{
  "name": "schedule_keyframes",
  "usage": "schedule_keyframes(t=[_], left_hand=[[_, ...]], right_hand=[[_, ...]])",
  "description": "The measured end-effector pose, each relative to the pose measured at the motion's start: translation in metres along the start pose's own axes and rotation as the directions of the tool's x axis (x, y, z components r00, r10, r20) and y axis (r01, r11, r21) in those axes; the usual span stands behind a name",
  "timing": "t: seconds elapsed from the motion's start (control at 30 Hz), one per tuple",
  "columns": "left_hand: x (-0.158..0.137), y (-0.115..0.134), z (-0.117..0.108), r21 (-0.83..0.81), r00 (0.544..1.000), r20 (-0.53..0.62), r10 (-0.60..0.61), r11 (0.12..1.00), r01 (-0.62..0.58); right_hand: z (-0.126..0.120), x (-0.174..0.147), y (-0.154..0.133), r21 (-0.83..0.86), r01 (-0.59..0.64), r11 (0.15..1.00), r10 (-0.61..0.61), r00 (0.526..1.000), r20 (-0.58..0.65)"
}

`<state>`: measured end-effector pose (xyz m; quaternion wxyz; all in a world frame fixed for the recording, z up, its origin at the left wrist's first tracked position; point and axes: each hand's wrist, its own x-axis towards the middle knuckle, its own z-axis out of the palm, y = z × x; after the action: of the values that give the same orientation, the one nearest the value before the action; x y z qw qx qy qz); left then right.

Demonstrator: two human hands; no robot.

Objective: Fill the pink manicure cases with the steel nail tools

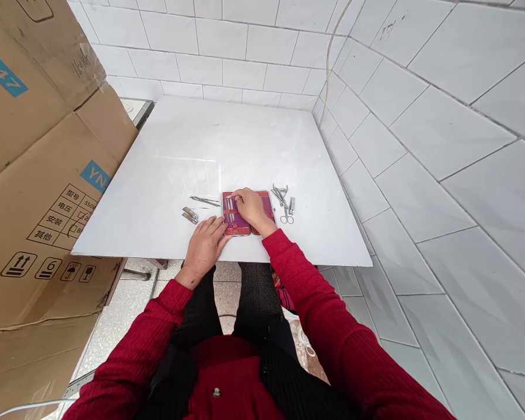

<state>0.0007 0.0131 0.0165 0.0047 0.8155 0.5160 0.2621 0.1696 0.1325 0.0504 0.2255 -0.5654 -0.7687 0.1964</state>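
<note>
An open red manicure case with a purple lining lies on the white table. Several slim metal manicure tools sit upright under straps in its left half. My left hand grips the case's lower left corner, fingers along the side and thumb at the front edge. Over the middle of the case, my right hand reaches left, its fingertips closed at the top end of one slim tool. That hand hides much of the right half. Left of the case lie nail clippers and thin metal tools, perhaps tweezers.
Right of the case lie scissors, a plier-like nipper and a smaller clipper. Tall cardboard boxes stand along the left of the table. Tiled walls border the back and right.
</note>
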Motion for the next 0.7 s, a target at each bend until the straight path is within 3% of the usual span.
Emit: schedule_keyframes(t=[0.6, 0.7], left_hand=[[-0.003, -0.001, 0.003, 0.014, 1.0, -0.005, -0.008, 1.0, 0.008], [-0.003, -0.001, 0.003, 0.018, 1.0, 0.0, -0.004, 1.0, 0.004]], right_hand=[[0.001, -0.007, -0.005, 0.067, 0.027, 0.997, -0.022, 0.997, -0.08], [-0.001, -0.004, -0.018, 0.024, 0.079, 0.997, -0.078, 0.997, -0.026]])
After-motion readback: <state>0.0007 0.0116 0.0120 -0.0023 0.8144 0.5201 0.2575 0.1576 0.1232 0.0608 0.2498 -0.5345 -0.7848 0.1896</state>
